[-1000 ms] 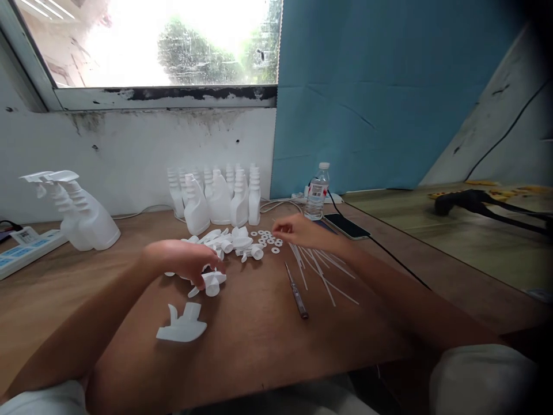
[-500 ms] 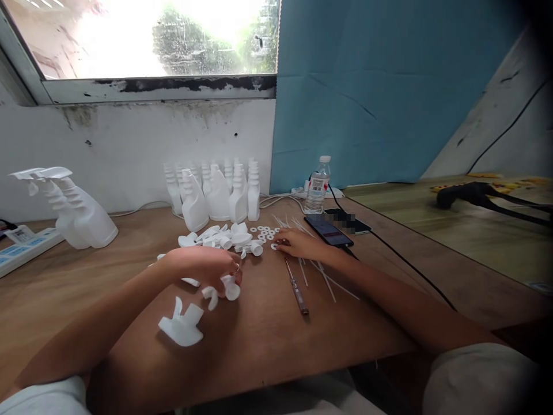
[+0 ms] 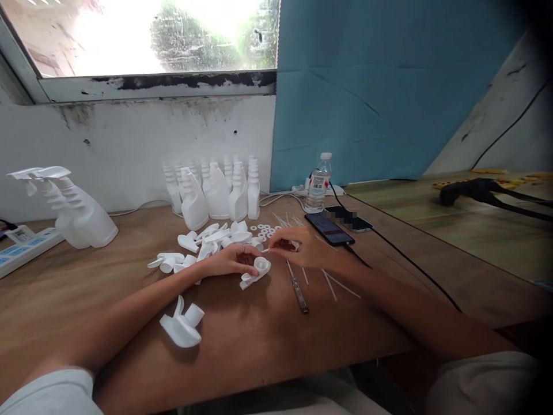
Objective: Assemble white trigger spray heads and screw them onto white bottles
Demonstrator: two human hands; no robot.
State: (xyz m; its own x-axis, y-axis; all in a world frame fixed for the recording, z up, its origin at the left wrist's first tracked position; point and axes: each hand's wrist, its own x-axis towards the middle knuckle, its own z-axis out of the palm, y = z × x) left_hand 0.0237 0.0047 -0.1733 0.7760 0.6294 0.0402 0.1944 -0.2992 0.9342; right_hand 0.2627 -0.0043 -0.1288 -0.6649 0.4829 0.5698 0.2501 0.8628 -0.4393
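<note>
Several bottles (image 3: 219,196) stand beyond the left hand (image 3: 230,259) gripping a spray head (image 3: 259,275) and the right hand (image 3: 299,246) pinching a white piece (image 3: 265,250).

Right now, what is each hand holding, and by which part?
The left hand holds a white spray head at its round collar. The right hand pinches a small white piece, apparently a washer, by its edge.
</note>
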